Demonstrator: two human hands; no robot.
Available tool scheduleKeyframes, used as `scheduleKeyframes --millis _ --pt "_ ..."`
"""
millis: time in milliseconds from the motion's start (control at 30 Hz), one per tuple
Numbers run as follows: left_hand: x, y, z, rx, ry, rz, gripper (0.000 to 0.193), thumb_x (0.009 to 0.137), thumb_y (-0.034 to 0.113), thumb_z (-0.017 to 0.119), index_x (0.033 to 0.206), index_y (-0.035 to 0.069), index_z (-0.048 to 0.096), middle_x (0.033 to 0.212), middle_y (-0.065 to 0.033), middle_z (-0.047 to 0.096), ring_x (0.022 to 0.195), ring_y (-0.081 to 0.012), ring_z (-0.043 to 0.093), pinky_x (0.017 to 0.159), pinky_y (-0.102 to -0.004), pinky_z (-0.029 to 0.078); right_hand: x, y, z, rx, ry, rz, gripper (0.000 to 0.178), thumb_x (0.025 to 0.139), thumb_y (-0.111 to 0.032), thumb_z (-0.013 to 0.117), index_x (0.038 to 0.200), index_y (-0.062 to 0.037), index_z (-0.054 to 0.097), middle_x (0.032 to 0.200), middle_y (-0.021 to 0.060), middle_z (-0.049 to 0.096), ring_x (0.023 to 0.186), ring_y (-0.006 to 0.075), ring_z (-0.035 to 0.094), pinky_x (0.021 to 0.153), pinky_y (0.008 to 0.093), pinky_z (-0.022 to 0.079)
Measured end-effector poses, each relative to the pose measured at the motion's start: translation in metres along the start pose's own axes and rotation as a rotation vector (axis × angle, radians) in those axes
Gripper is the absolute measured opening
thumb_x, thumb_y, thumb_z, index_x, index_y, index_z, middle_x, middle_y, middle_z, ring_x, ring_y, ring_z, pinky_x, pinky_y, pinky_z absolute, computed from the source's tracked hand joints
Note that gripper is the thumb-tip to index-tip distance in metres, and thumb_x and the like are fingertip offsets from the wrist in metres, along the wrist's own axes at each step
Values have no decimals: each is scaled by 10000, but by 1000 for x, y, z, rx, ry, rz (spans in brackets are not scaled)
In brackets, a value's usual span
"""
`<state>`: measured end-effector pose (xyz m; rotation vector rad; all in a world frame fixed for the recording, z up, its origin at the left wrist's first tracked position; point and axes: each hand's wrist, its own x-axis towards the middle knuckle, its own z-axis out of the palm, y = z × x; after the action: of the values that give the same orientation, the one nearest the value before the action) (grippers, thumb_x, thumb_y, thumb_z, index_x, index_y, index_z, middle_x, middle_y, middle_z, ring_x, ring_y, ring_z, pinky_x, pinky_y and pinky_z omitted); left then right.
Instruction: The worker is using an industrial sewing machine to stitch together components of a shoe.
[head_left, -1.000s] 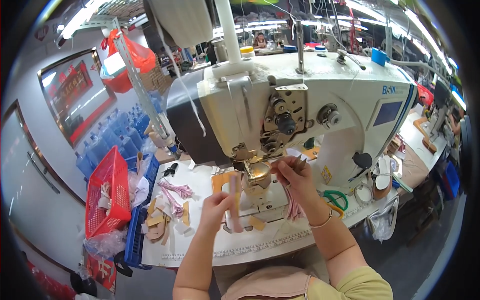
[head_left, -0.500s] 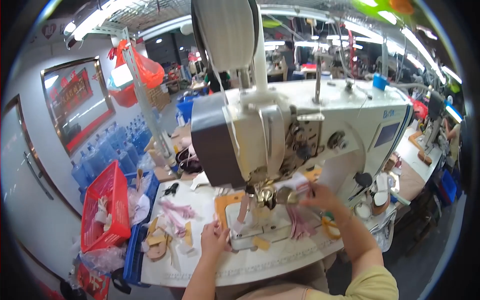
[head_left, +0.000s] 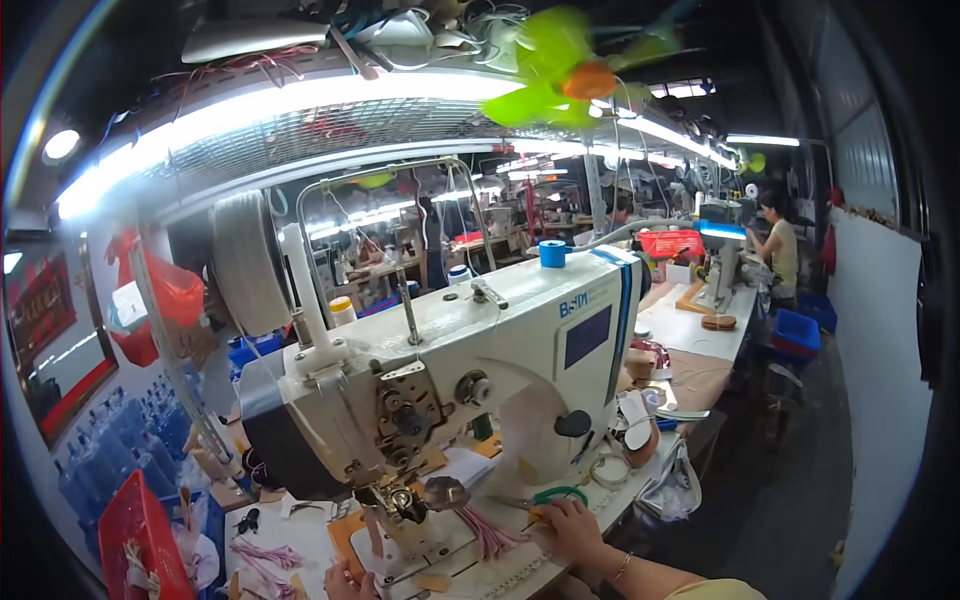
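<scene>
My right hand (head_left: 577,532) is closed at the green handle of a pair of scissors (head_left: 560,494), whose blades point left toward the machine's needle area. Beside the blades lies a bundle of pink strips (head_left: 485,532). Only part of my left hand (head_left: 350,582) shows at the lower edge, by the orange-brown guide (head_left: 348,540); its loosely bent fingers are apart, with nothing visible between them. The white sewing machine (head_left: 500,330) stands over the work area. A tan strip (head_left: 374,530) hangs by its needle parts, and a small yellowish piece (head_left: 432,581) lies in front.
More pink strips (head_left: 265,560) lie at the left, near a red basket (head_left: 145,535). A large white tape reel (head_left: 250,265) stands by the machine's left end. Tape rolls (head_left: 612,468) and shoe parts (head_left: 638,430) crowd the right side. Another person (head_left: 783,245) sits farther back.
The view has swung right and up. My right hand has left the needle area and come down to the scissors on its right. My left hand now sits at the picture's lower edge.
</scene>
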<state>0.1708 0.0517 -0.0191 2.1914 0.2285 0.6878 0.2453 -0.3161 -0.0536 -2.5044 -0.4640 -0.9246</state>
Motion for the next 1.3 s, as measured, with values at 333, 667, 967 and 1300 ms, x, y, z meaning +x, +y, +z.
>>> scheduleKeyframes --millis 333,667,967,1300 --pt "-7 -9 9 340 230 240 312 663 64 692 943 -12 578 939 -121 582 880 -254 562 717 -308 461 6 -5 -5 79 233 -180 144 694 -167 659 819 -120 603 838 12 578 866 217 526 771 343 417" --pt "-54 10 -35 624 -121 -144 686 853 451 442 1265 -80 304 1318 -259 305 1204 -412 278 963 -522 244 -5 -7 3 174 176 -207 176 709 -131 648 877 -86 620 893 66 596 906 258 531 781 372 408" --pt "-32 -25 -24 784 -53 69 576 810 386 533 1164 -60 445 1183 -250 450 1092 -420 403 891 -530 332 56 -3 -107 475 -261 -313 209 728 -135 639 927 -94 590 1007 127 548 974 332 492 812 483 385" --pt "-35 -97 -9 764 -55 56 589 820 419 492 1161 -60 467 1198 -259 447 1145 -392 377 968 -452 292 321 30 -612 82 880 -82 244 893 -172 499 1109 -66 537 752 -5 514 674 40 467 592 179 373"
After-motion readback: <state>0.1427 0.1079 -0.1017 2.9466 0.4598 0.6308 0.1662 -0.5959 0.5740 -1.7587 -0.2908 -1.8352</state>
